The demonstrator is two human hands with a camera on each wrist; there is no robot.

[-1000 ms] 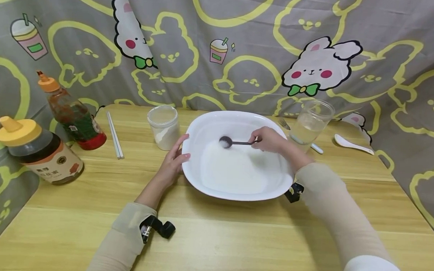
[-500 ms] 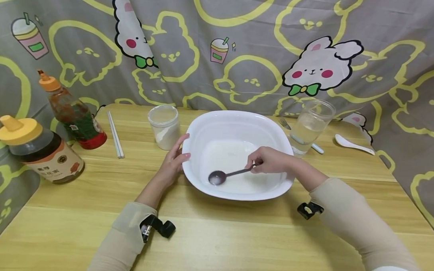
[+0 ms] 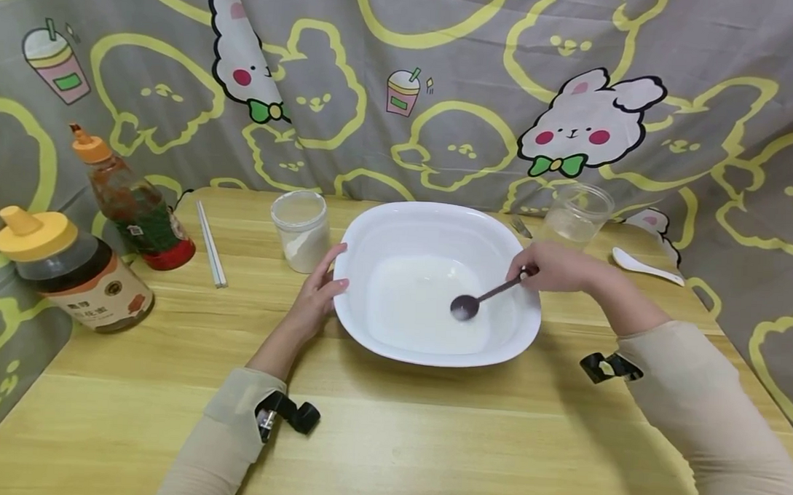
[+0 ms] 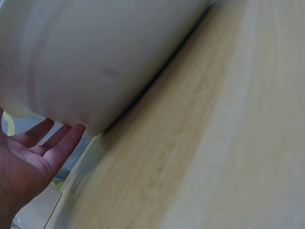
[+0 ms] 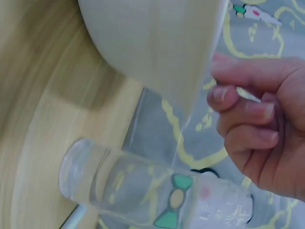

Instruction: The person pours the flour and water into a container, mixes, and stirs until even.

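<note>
A white oval basin (image 3: 372, 276) sits on the wooden table, with milky white liquid (image 3: 421, 306) in its bottom. At its left side my left hand (image 3: 312, 295) holds the rim, thumb over the edge; the left wrist view shows the fingertips (image 4: 74, 133) against the outer wall. Over the basin's right rim, my right hand (image 3: 553, 266) pinches the handle of a dark brown spoon (image 3: 465, 307), whose bowl is in or right at the liquid. In the right wrist view the basin wall hides the spoon, and the right hand's (image 5: 267, 114) fingers are curled.
Behind the left hand stands a jar of white powder (image 3: 301, 237). A clear water container (image 3: 575, 214) and a white spoon (image 3: 645, 267) are at the back right. Chopsticks (image 3: 211, 245), a red sauce bottle (image 3: 135, 209) and a yellow-capped honey bottle (image 3: 80, 287) are on the left.
My right hand has carried the spoon from the back of the basin to the front left, then across to the right side. The left hand and basin stay in place.
</note>
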